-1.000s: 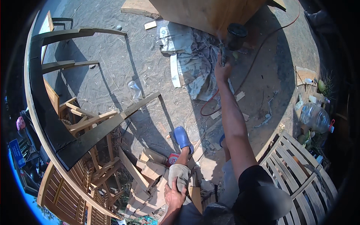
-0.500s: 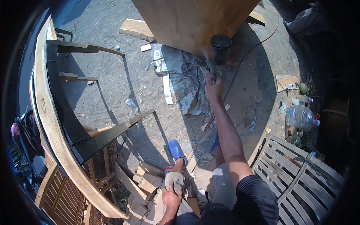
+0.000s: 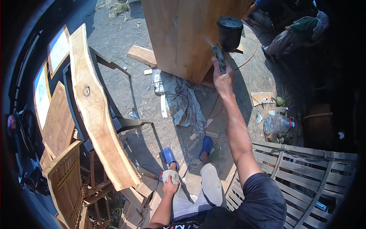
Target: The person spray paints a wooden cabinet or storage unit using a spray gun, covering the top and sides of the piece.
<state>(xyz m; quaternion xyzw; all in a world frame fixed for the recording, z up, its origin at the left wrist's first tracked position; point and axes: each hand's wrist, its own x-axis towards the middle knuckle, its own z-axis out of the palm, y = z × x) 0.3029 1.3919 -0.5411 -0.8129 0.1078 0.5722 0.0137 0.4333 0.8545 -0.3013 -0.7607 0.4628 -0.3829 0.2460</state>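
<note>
One long wavy-edged slab (image 3: 90, 101) runs near to far on the left. My left hand (image 3: 171, 186) rests on my left knee (image 3: 172, 174), its fingers loosely spread. Farther on lies a crumpled cloth (image 3: 179, 104), by the near edge of a wooden panel (image 3: 183, 38). To the right, my right hand's (image 3: 224, 78) fingers wrap a spray gun (image 3: 220, 58) with a black cup (image 3: 230, 36), mist between nozzle and panel. Rightmost are a clear jug (image 3: 276, 124) and, nearer, a slatted wooden frame (image 3: 278, 162).
</note>
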